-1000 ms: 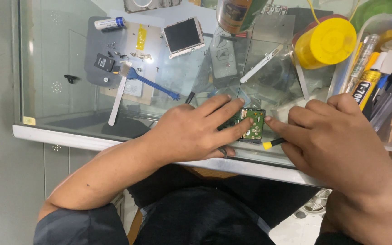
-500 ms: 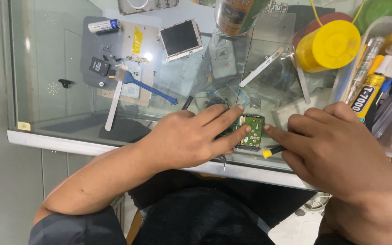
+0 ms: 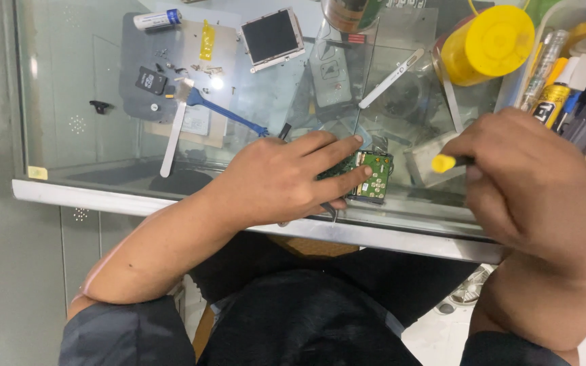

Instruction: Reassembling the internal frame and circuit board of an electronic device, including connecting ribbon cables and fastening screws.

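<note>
small dark screen, silver frame (image 3: 272, 37) top centre | yellow-black tube (image 3: 549, 102) right | yellow sticker (image 3: 36, 173) left edge

One green circuit board (image 3: 374, 175) under the left grip (image 3: 286, 179); one yellow-tipped tool (image 3: 444, 163) in the right grip (image 3: 530, 179); beyond them, one yellow lid (image 3: 488, 42), one small screen (image 3: 272, 37), one blue tool (image 3: 228, 116), two white strips (image 3: 173, 135).

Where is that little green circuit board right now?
In the head view the green circuit board lies on the glass table near its front edge, under the left hand fingertips, left of the right hand.
</note>
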